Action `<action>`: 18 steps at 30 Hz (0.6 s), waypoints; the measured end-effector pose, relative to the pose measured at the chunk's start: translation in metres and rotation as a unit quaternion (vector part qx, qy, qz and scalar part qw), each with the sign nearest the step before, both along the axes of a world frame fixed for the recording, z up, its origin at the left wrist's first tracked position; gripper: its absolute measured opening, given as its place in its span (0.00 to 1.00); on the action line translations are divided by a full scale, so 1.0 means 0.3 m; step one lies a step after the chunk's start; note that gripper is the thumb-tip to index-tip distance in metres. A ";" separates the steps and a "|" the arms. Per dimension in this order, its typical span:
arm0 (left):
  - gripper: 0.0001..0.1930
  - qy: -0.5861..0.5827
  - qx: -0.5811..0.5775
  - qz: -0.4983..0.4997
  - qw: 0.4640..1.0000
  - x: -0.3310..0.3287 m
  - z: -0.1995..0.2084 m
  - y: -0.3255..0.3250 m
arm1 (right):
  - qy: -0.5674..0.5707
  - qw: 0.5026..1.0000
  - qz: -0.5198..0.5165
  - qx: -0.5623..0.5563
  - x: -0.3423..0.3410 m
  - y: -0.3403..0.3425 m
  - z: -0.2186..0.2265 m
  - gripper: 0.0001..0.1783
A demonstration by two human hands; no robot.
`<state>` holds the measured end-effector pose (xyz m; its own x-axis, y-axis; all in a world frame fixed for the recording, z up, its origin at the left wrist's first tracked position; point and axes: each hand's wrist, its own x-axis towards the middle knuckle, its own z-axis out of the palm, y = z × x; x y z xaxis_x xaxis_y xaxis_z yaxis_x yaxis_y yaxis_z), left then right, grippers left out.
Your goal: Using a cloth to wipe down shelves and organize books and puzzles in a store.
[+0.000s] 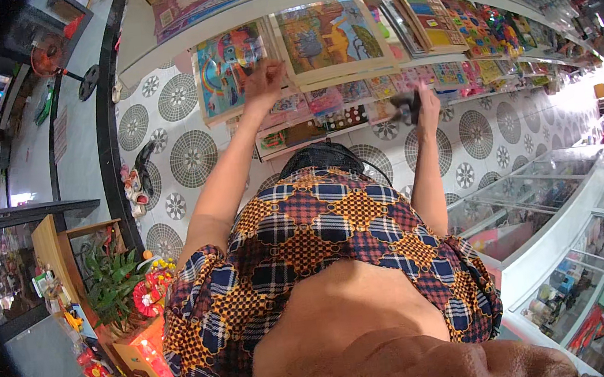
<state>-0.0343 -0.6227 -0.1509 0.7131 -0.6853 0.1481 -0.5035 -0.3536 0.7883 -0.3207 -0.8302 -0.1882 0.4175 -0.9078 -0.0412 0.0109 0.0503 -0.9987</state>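
My left hand [264, 83] reaches up to a framed picture board [220, 72] with bright cartoon figures, over its right edge. Its fingers are curled, and whatever is between them is hidden. Just right of it, a larger picture board [334, 38] with animals in a landscape lies on a stack. My right hand [427, 107] is lower and further right, in front of the shelf. It is closed on a small dark object [404, 108], blurred, whose kind I cannot make out.
More boards and colourful packs [476, 26] line the shelf to the right, under a white upper shelf [239, 7]. Glass display cases [531, 201] stand at the lower right. A potted plant [109, 279] and a wooden stand with red lights are at the lower left. Shoes [139, 194] lie on the patterned floor.
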 end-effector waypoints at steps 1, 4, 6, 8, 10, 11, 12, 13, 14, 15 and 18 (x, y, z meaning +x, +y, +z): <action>0.15 -0.008 -0.009 0.018 1.000 -0.011 -0.005 -0.021 | 0.050 0.993 -0.017 -0.107 0.050 0.002 0.094 0.24; 0.17 0.016 0.070 0.059 0.996 -0.044 0.036 -0.084 | 0.226 0.933 -0.013 -0.279 0.121 -0.063 0.120 0.25; 0.18 0.032 0.090 0.043 0.994 -0.049 0.051 -0.094 | 0.355 0.894 0.041 -0.269 0.159 -0.067 0.119 0.24; 0.19 0.049 0.110 0.040 0.992 -0.039 0.046 -0.078 | 0.370 0.881 0.026 -0.294 0.186 -0.051 0.126 0.24; 0.20 0.081 0.078 0.022 0.993 -0.022 0.029 -0.060 | 0.381 0.885 0.047 -0.263 0.189 -0.033 0.143 0.22; 0.20 0.082 0.079 0.028 0.993 -0.030 0.022 -0.051 | 0.380 0.885 0.053 -0.265 0.187 -0.026 0.135 0.22; 0.20 0.012 0.057 0.044 0.997 -0.048 0.010 -0.050 | 0.372 0.885 0.043 -0.276 0.178 -0.026 0.120 0.22; 0.19 -0.059 0.035 0.058 0.996 -0.063 0.005 -0.055 | 0.364 0.885 0.031 -0.287 0.169 -0.030 0.111 0.21; 0.19 -0.058 0.037 0.066 0.995 -0.071 0.014 -0.059 | 0.343 0.892 0.042 -0.291 0.164 -0.033 0.111 0.20; 0.18 -0.067 0.016 0.072 0.995 -0.075 0.025 -0.064 | 0.349 0.889 0.041 -0.293 0.167 -0.033 0.107 0.20; 0.15 -0.091 -0.009 0.060 0.994 -0.083 0.079 -0.091 | 0.341 0.892 0.026 -0.295 0.162 -0.029 0.109 0.20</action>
